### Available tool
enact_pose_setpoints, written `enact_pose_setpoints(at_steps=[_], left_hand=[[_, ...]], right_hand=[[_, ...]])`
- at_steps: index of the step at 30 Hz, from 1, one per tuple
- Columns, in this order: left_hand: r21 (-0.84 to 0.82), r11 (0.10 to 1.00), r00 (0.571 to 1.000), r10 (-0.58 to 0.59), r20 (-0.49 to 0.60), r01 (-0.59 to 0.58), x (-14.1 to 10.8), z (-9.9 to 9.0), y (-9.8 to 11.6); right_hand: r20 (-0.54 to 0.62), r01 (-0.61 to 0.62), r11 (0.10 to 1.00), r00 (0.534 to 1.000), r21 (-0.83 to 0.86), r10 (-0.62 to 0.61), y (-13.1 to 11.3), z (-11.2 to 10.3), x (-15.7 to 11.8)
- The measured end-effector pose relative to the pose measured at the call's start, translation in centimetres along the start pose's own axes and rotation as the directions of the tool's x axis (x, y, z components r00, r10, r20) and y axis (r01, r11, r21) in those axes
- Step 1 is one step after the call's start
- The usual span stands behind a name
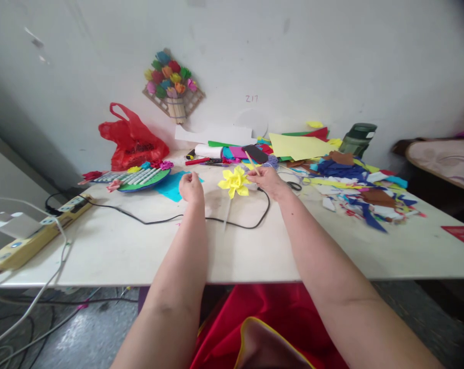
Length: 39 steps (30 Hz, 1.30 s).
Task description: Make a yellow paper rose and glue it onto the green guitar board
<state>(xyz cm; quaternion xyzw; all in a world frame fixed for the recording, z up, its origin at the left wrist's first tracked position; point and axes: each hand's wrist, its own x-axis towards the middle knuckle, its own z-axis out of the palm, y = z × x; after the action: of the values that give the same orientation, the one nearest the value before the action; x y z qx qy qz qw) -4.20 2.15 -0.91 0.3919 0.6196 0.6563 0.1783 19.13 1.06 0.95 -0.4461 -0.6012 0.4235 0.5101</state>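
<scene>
My right hand (pixel 269 180) pinches a thin wooden stick (pixel 250 160) that points up and to the left. A yellow paper flower (pixel 234 182) with pointed petals is right at its fingertips; whether the fingers touch it, I cannot tell. Below the flower a pale, translucent rod (pixel 227 215) slants down over the table. My left hand (pixel 191 187) is closed, fingers curled, beside a sheet of blue paper (pixel 172 190). Anything inside that hand is too small or hidden to make out. Black-handled scissors (pixel 294 186) lie just right of my right wrist.
A black cord (pixel 143 222) runs from the power strip (pixel 68 207) across the table, passing under my left forearm. Paper scraps (pixel 370 200) are heaped at the right near a green bottle (pixel 358 139). A red plastic bag (pixel 134 141) and a green craft piece (pixel 149 179) stand at the left.
</scene>
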Motion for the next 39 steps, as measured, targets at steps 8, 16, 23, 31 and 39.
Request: enact_pose_setpoints(at_steps=[8,16,23,31,39], left_hand=[[-0.272,0.957,0.851,0.062,0.522,0.097,-1.9,1.0,1.4],[-0.196,0.942,0.669,-0.039,0.742,0.272,-3.1,1.2,1.7],[-0.135,0.946,0.582,-0.065,0.811,0.294,-3.5,1.0,1.7],[-0.184,0.941,0.642,-0.045,0.765,0.285,-3.4,1.1,1.6],[-0.225,0.924,0.640,-0.028,0.768,0.310,-3.9,1.0,2.1]], right_hand=[[0.127,0.025,1.000,0.992,0.004,-0.026,-1.3,0.2,-1.0],[0.178,0.052,0.997,0.983,-0.060,-0.040,-1.5,0.2,-1.4],[0.186,0.089,0.991,0.980,-0.104,-0.068,-1.2,0.6,-1.2],[0.089,0.027,0.999,0.996,-0.046,-0.023,-1.4,0.5,-1.3],[0.018,0.014,0.984,1.000,-0.179,-0.011,-0.6,1.0,-0.8]])
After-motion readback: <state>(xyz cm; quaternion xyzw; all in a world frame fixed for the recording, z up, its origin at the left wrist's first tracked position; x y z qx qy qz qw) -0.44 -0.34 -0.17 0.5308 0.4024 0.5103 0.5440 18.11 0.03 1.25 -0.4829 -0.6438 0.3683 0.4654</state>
